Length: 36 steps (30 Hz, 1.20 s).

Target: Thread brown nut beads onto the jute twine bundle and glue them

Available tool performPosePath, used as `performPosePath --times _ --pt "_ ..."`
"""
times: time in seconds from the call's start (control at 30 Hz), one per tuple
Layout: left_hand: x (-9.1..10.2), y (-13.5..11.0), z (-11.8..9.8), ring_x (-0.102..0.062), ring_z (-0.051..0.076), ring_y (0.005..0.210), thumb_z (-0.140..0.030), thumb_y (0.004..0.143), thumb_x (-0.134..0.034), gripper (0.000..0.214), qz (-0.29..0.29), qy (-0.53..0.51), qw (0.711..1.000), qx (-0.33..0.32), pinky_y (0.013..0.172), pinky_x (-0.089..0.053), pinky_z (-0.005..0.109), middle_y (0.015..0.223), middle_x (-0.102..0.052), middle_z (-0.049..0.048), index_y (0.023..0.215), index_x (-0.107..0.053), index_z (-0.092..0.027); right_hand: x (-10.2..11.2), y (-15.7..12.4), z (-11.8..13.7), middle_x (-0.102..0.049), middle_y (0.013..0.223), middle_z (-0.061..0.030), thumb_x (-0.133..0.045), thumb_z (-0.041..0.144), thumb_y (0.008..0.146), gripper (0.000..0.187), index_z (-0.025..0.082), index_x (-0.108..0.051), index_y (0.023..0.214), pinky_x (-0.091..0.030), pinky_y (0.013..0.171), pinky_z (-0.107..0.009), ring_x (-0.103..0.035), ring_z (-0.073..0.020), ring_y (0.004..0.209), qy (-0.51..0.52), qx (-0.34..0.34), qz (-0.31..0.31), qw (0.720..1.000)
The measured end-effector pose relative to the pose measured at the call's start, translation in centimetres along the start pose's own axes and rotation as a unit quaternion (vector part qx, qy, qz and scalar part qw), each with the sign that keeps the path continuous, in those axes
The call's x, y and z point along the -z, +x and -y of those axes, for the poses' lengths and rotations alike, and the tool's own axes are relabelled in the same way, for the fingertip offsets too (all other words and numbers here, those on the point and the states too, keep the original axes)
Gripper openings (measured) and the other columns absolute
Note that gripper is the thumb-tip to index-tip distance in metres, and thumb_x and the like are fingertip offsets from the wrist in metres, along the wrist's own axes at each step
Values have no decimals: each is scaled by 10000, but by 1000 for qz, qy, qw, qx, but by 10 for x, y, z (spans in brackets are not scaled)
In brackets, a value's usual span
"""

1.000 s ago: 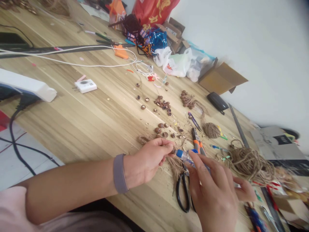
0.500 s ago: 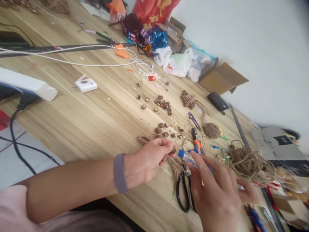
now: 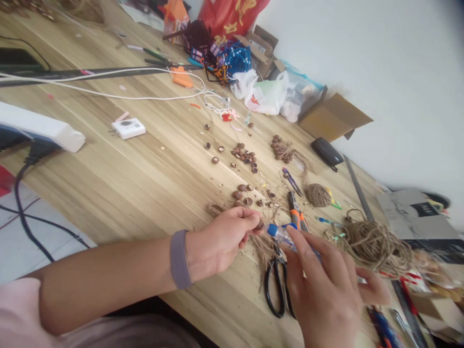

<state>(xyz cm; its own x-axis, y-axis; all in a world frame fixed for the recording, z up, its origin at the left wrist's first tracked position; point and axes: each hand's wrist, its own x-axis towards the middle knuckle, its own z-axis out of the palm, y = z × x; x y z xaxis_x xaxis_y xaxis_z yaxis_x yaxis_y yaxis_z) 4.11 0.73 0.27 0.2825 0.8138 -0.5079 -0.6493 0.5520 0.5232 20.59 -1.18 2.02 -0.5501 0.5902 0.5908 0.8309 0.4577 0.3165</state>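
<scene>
My left hand point(image 3: 228, 237), with a band on its wrist, pinches a small brown nutshell point(image 3: 260, 224) between thumb and fingertips. My right hand point(image 3: 326, 275) is wrapped round a small clear glue bottle point(image 3: 281, 235) with a blue collar. The bottle's tip points left at the nutshell, very close to it; whether they touch I cannot tell. Strands of jute twine point(image 3: 266, 249) hang below my left fingers. Beneath the right hand lie black-handled scissors point(image 3: 274, 290), partly covered. Orange-and-black pliers point(image 3: 295, 210) rest just beyond the bottle.
Loose nutshells point(image 3: 246, 157) lie scattered over the wooden table point(image 3: 152, 179). A twine ball point(image 3: 318, 195) and a larger twine coil point(image 3: 377, 244) are on the right. A white charger point(image 3: 128, 128), a power strip point(image 3: 43, 123) and a white cable point(image 3: 119, 96) occupy the left; an open cardboard box point(image 3: 335, 116) stands behind.
</scene>
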Motion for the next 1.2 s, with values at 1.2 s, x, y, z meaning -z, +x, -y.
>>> performPosePath --times 1.2 --pt "0 2 2 -427 49 523 -113 885 -510 114 8 -11 1000 1 498 -210 232 674 -528 -25 774 -528 -135 0 0 -3 -673 940 -76 -597 161 875 245 207 -612 1115 -354 698 -325 -608 -208 828 6 1 -14 1000"
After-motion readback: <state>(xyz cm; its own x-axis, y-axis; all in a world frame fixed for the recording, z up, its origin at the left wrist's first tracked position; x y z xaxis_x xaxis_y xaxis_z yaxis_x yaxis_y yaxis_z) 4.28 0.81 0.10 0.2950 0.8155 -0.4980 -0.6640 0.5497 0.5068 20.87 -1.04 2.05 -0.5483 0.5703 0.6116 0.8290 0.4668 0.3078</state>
